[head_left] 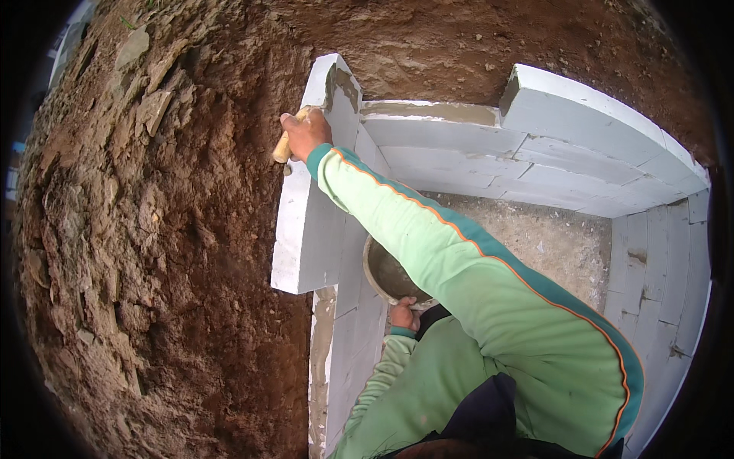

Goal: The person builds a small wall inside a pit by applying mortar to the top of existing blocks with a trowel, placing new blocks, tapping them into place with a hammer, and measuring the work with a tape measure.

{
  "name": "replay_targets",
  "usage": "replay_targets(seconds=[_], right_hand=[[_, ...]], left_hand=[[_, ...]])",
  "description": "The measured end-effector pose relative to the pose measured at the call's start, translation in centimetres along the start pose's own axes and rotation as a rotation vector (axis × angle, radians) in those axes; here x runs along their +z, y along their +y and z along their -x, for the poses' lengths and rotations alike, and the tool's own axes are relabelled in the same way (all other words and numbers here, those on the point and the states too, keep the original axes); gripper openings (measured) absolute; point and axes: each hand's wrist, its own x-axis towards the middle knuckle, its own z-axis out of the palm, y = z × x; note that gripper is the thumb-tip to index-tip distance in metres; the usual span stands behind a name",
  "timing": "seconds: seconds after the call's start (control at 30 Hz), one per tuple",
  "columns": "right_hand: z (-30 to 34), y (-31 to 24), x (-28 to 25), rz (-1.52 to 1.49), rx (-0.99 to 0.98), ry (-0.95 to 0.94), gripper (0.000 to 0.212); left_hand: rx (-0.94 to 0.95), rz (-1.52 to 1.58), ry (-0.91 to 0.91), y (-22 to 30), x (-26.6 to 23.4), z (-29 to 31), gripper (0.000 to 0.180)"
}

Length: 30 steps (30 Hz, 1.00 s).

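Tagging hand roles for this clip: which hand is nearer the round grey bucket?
Left. The left hand grips the near rim of the bucket; the right hand is farther off, forward and left of it, holding a pale cylindrical wooden handle.

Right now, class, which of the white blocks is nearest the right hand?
The raised block on the left wall: the right hand, clasping a wooden handle, is right at its top; other blocks lie farther off.
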Motion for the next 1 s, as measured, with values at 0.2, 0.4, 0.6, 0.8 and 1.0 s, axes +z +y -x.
replay_targets(seconds=[0.2, 0.4, 0.6, 0.8, 1.0], right_hand=[[-4.6, 5.0, -8.0, 0.433, -0.370, -0.012, 0.053], [-6.0, 6.8, -16.1, 1.086, -0.598, -0.173, 0.052], [2.3, 9.9, -27.6, 0.733, -0.624, -0.576, 0.053], [9.7, 18.4, -38.6, 0.582, 0.587, -0.994, 0.052], [12.5, 24.8, -39.7, 0.817, 0.355, -1.436, 0.032]], left_hand=[[-0.009, -0.013, -0.067, -0.2, 1.1, 1.3, 0.053], [-0.033, 0.076, -0.019, -4.1, -1.4, -0.5, 0.057], [0.012, 0.177, 0.041, -6.5, 1.0, -0.1, 0.054], [0.021, 0.274, 0.273, -18.7, -4.0, -5.1, 0.035], [0.146, 0.604, 0.494, -27.9, -5.8, 1.5, 0.036]])
